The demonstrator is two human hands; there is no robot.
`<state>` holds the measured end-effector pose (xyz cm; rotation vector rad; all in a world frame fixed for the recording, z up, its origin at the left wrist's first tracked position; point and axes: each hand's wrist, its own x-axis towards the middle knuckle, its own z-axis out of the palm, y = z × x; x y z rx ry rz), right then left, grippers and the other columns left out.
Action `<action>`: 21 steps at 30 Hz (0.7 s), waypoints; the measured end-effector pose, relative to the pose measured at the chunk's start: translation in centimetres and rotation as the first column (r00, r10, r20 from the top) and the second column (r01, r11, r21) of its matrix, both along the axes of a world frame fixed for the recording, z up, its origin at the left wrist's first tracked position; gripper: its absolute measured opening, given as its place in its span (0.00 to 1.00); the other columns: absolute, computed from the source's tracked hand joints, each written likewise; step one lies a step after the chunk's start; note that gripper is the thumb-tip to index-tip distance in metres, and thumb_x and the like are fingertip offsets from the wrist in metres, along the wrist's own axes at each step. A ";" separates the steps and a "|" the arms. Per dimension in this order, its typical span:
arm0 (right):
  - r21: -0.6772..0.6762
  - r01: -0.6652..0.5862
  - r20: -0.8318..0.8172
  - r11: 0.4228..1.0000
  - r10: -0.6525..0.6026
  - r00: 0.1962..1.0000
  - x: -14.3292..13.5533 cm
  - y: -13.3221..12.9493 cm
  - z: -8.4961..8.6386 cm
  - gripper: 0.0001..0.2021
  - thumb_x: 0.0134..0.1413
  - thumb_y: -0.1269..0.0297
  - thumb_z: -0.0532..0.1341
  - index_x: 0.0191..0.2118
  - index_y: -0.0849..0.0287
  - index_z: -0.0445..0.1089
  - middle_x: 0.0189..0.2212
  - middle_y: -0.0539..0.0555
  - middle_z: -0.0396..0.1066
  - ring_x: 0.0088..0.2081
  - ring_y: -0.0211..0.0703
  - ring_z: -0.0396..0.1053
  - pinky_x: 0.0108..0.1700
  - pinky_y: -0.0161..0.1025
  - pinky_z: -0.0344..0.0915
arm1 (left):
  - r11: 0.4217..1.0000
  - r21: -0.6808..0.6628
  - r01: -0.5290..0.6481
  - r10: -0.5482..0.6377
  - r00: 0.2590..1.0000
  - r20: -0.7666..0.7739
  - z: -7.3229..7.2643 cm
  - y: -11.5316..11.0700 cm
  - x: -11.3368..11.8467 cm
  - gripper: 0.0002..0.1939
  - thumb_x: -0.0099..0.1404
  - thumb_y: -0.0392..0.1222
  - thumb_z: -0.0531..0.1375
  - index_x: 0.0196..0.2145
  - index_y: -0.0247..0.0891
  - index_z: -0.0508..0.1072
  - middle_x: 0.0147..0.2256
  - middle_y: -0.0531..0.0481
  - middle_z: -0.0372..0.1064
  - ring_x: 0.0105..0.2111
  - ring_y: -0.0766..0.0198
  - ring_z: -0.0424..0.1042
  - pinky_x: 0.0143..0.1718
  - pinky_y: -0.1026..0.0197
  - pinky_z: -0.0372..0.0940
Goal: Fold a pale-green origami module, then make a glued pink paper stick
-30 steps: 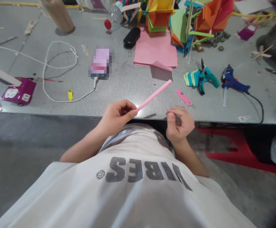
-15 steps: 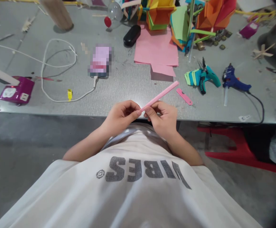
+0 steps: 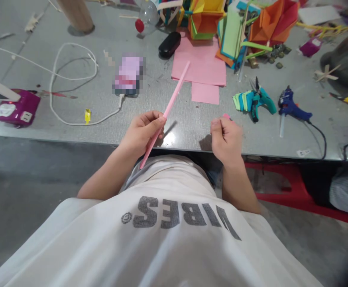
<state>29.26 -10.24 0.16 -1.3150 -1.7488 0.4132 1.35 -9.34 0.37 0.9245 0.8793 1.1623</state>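
Note:
A long, narrow pink strip slants up and to the right, pinched near its middle by my left hand. My right hand is curled near the table's front edge, apart from the strip. A bit of a small pink tool shows just behind its fingers; whether the fingers hold it or anything else is hidden. Beyond both hands lie pink paper sheets with a smaller pink piece in front of them.
Pliers rest on folded paper pieces, with a blue glue gun to their right. A phone with a white cable lies at the left. Behind are a black case and coloured paper shapes.
My right hand has let go of the strip and moved right, over the spot of the small pink tool. My left hand has shifted left and up, holding the strip more steeply.

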 end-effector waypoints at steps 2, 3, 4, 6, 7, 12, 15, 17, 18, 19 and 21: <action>-0.010 -0.030 0.032 0.999 0.031 0.999 -0.2 0.4 -0.2 0.28 0.83 0.40 0.54 0.30 0.51 0.59 0.22 0.47 0.58 0.26 0.41 0.58 0.32 0.45 0.54 | 0.999 -0.015 -0.031 0.032 0.998 0.061 -0.1 0.2 0.3 0.15 0.68 0.45 0.78 0.34 0.41 0.76 0.22 0.60 0.61 0.22 0.71 0.66 0.28 0.67 0.68; -0.012 -0.063 0.044 0.998 0.063 0.997 -0.4 0.5 -0.4 0.26 0.83 0.43 0.55 0.32 0.51 0.62 0.24 0.47 0.62 0.28 0.42 0.61 0.33 0.45 0.57 | 0.999 -0.019 -0.040 0.041 0.996 0.079 -0.1 0.2 0.4 0.15 0.69 0.44 0.78 0.34 0.41 0.76 0.22 0.60 0.60 0.22 0.72 0.66 0.28 0.67 0.69; -0.014 -0.105 0.058 0.994 0.106 0.993 -0.5 0.6 -0.5 0.21 0.83 0.47 0.57 0.35 0.51 0.65 0.28 0.49 0.67 0.31 0.43 0.66 0.36 0.45 0.61 | 0.999 -0.020 -0.042 0.044 0.995 0.088 -0.1 0.2 0.4 0.15 0.69 0.44 0.78 0.34 0.41 0.76 0.22 0.61 0.59 0.22 0.72 0.65 0.29 0.67 0.70; -0.018 -0.199 0.106 0.980 0.199 0.974 -0.7 0.8 -0.8 0.10 0.80 0.56 0.58 0.45 0.51 0.73 0.39 0.54 0.77 0.41 0.49 0.74 0.44 0.48 0.70 | 0.999 -0.007 -0.037 0.037 0.995 0.095 -0.1 0.1 0.4 0.16 0.70 0.45 0.78 0.34 0.41 0.76 0.22 0.61 0.59 0.23 0.72 0.65 0.30 0.67 0.71; -0.019 -0.237 0.144 0.971 0.237 0.961 -0.8 0.8 -0.9 0.09 0.79 0.61 0.58 0.52 0.51 0.75 0.45 0.57 0.79 0.46 0.52 0.77 0.49 0.51 0.72 | 0.999 0.002 -0.034 0.034 0.994 0.099 -0.1 0.0 0.3 0.16 0.70 0.46 0.78 0.34 0.40 0.76 0.22 0.60 0.59 0.23 0.72 0.65 0.30 0.67 0.71; -0.018 -0.247 0.390 0.969 0.235 0.891 -0.4 0.0 -1.4 0.19 0.81 0.62 0.55 0.66 0.51 0.77 0.60 0.63 0.78 0.61 0.62 0.75 0.63 0.61 0.71 | 0.999 -0.011 -0.051 0.052 0.996 0.073 -0.3 0.0 0.3 0.17 0.70 0.47 0.78 0.34 0.40 0.75 0.23 0.59 0.63 0.23 0.72 0.65 0.30 0.67 0.71; -0.047 -0.215 0.551 0.976 0.204 0.809 0.0 -1.2 -1.5 0.22 0.83 0.49 0.56 0.67 0.52 0.79 0.68 0.65 0.76 0.66 0.67 0.72 0.65 0.65 0.67 | 0.998 -0.016 -0.054 0.054 0.997 0.061 -0.3 0.1 0.4 0.17 0.71 0.46 0.77 0.34 0.40 0.75 0.25 0.58 0.66 0.23 0.72 0.66 0.29 0.68 0.70; -0.071 -0.239 0.631 0.968 0.229 0.741 0.3 -1.9 -1.6 0.28 0.82 0.41 0.56 0.71 0.53 0.76 0.73 0.68 0.72 0.71 0.71 0.68 0.67 0.67 0.65 | 0.998 -0.004 -0.056 0.056 0.996 0.064 -0.3 0.2 0.4 0.16 0.71 0.45 0.77 0.34 0.40 0.75 0.25 0.57 0.66 0.23 0.73 0.66 0.29 0.68 0.70; -0.080 -0.263 0.656 0.961 0.250 0.712 0.4 -2.2 -1.6 0.32 0.81 0.37 0.56 0.73 0.53 0.75 0.75 0.69 0.70 0.72 0.72 0.66 0.68 0.68 0.64 | 0.998 0.002 -0.058 0.057 0.996 0.062 -0.4 0.2 0.4 0.16 0.71 0.45 0.77 0.34 0.40 0.76 0.25 0.57 0.66 0.24 0.73 0.66 0.30 0.68 0.70; -0.085 -0.286 0.672 0.954 0.267 0.690 0.5 -2.4 -1.6 0.34 0.80 0.34 0.56 0.74 0.53 0.74 0.77 0.69 0.68 0.73 0.72 0.65 0.68 0.68 0.64 | 0.998 0.006 -0.059 0.058 0.997 0.058 -0.4 0.2 0.4 0.16 0.71 0.46 0.77 0.34 0.40 0.76 0.25 0.57 0.66 0.24 0.73 0.66 0.30 0.68 0.71; -0.087 -0.314 0.692 0.945 0.284 0.663 0.5 -2.5 -1.5 0.38 0.78 0.30 0.54 0.74 0.51 0.74 0.80 0.69 0.64 0.75 0.72 0.64 0.69 0.67 0.63 | 0.998 0.011 -0.055 0.054 0.997 0.051 -0.4 0.1 0.4 0.16 0.71 0.47 0.78 0.34 0.40 0.76 0.25 0.57 0.66 0.24 0.72 0.67 0.30 0.67 0.71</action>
